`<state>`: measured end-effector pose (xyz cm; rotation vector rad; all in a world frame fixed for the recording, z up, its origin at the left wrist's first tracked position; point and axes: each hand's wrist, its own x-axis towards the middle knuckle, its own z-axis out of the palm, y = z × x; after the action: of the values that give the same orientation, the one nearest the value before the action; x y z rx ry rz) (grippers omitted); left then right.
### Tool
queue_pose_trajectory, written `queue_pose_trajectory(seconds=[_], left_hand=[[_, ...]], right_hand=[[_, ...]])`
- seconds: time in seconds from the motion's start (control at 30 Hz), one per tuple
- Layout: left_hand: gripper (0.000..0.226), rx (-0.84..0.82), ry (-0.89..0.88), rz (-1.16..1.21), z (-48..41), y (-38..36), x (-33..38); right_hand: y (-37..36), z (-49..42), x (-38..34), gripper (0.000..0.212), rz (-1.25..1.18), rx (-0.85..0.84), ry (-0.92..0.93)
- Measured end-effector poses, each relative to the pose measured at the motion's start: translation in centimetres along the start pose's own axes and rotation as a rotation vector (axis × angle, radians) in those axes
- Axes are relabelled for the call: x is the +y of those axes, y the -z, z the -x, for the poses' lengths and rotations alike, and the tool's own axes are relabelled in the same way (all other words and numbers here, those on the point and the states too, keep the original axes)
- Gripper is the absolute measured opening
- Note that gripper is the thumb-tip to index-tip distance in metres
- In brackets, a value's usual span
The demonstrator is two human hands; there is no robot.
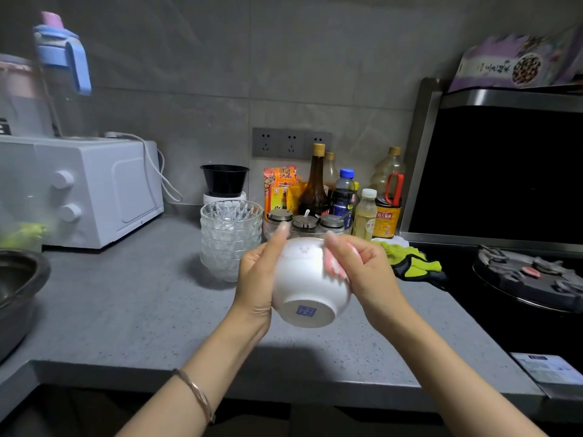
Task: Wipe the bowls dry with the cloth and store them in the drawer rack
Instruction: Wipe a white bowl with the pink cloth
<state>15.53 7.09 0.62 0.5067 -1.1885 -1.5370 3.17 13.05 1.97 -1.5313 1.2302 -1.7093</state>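
Head view | left hand [257, 280] fingers curling round white bowl [307, 283] above surface [142, 307] | right hand [362, 269] pinching pink cloth [334, 266], wiping bowl's side | glass bowls [232, 236] waiting stacked; none stored, drawer rack unseen

Hidden: cloth [332, 262], mostly under right hand [362, 272]; bowl [303, 279] interior. Cut off at left edge: dark pot [19, 279]. Blurred: blue-lidded bottle [61, 48].

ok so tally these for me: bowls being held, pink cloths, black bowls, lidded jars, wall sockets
held bowl: 1
pink cloth: 1
black bowl: 1
lidded jars: 3
wall sockets: 3
total: 9
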Motion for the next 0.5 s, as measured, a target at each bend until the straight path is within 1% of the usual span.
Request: queue_pose_trajectory(seconds=[0.07, 0.1, 0.17, 0.23, 0.27, 0.33, 0.4, 0.5], left_hand=[[0.051, 0.014, 0.038, 0.066, -0.1, 0.2, -0.2], [0.052, 0.017, 0.036, 0.05, -0.2, 0.4, -0.2], [0.053, 0.001, 0.003, -0.091, -0.3, 0.7, -0.1], [0.061, -0.078, -0.074, -0.275, -0.4, 0.9, 0.2], [0.06, -0.123, -0.117, -0.347, -0.4, 0.9, 0.3], [0.048, -0.196, -0.191, -0.443, -0.1, 0.5, 0.6], [0.038, -0.222, -0.217, -0.436, 0.0, 0.1, 0.8], [0.035, -0.174, -0.168, -0.27, 0.1, 0.2, 0.6]], right_hand=[[-0.1, 0.4, 0.9, 0.057, -0.069, 0.029, -0.072], [-0.1, 0.7, 1.1, 0.057, -0.093, 0.035, -0.101], [0.1, 0.8, 1.2, 0.053, -0.081, 0.059, -0.13], [0.7, 0.4, 0.9, 0.059, -0.014, 0.062, -0.097], [0.9, 0.3, 0.6, 0.057, 0.025, 0.04, -0.072], [0.8, 0.2, -0.1, 0.043, 0.08, -0.03, -0.035], [0.6, 0.2, -0.6, 0.037, 0.109, -0.079, -0.015], [0.3, 0.2, -0.5, 0.036, 0.062, -0.062, 0.009]])
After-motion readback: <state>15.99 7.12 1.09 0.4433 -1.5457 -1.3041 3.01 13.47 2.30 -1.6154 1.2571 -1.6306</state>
